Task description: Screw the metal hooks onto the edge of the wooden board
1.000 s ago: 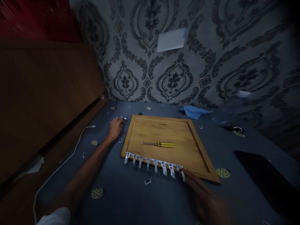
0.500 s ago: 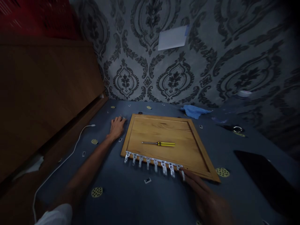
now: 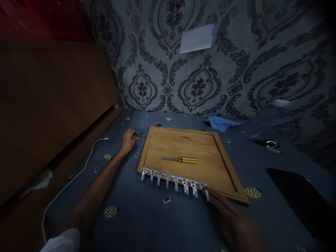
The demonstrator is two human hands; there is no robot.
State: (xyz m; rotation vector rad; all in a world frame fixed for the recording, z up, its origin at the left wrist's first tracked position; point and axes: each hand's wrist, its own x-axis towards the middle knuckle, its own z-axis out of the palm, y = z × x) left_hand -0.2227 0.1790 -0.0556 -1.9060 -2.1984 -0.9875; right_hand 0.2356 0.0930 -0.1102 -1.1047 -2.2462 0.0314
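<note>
A framed wooden board (image 3: pixel 181 143) lies on the blue patterned cloth, with a yellow-handled screwdriver (image 3: pixel 187 160) on it. Along its near edge runs a metal strip of hooks (image 3: pixel 176 181). At the strip's right end, the fingers of my right hand (image 3: pixel 231 213) touch the last hook and press together. Left of the board, my left hand (image 3: pixel 128 140) rests beside a few small dark metal pieces (image 3: pixel 139 132), its fingers curled and pinched near them. Whatever its fingertips hold is too small to make out.
A white cable (image 3: pixel 84 168) runs along the wooden cabinet (image 3: pixel 57 94) at the left. Behind the board lies a blue cloth (image 3: pixel 222 123). At the right are a black-handled tool (image 3: pixel 270 143), a clear bottle (image 3: pixel 273 115) and a black flat object (image 3: pixel 299 196).
My left hand has drawn slightly back from the small pieces, its fingers now curled together, uncovering more of them. My right hand stays at the hook strip. The view has shifted a little.
</note>
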